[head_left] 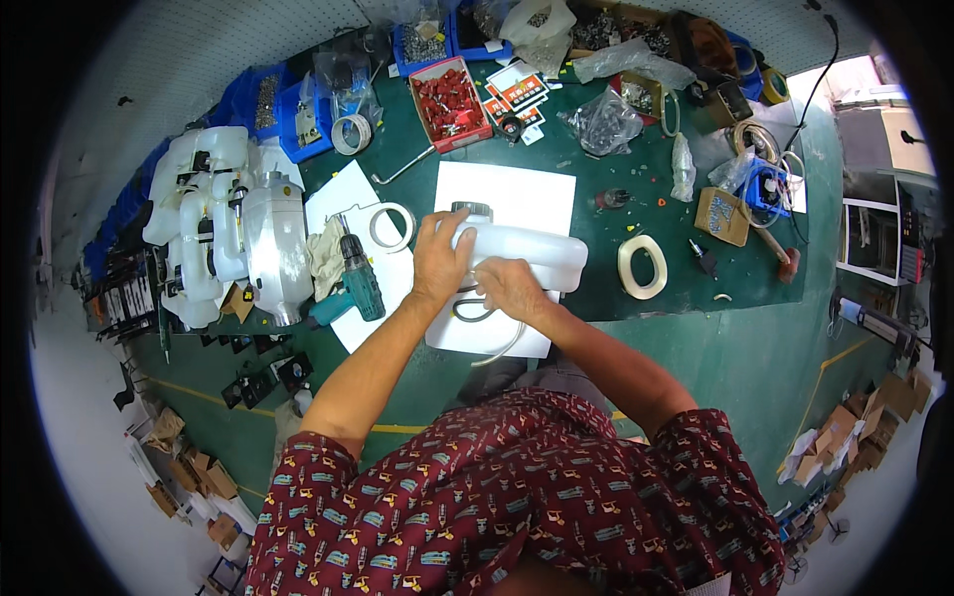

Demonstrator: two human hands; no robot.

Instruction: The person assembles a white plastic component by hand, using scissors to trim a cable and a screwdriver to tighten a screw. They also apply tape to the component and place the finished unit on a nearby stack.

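Observation:
A translucent white plastic tank (527, 248) lies on its side over white paper sheets (532, 189) at the bench's front edge. Its ribbed black cap (473, 211) shows at the far left end. My left hand (442, 256) is wrapped round that left end, fingers near the cap. Against the tank's near side, my right hand (509, 286) is closed with its fingers curled in; what they pinch is hidden. Just below the right hand, a black loop (471, 311) and a pale thin hose (500, 352) lie over the paper.
A teal cordless drill (360, 280) and a tape roll (392, 227) lie left of the tank, beside several other white tanks (204, 223). A cream ring (642, 266) sits to the right. Behind stands a red box of red parts (449, 103).

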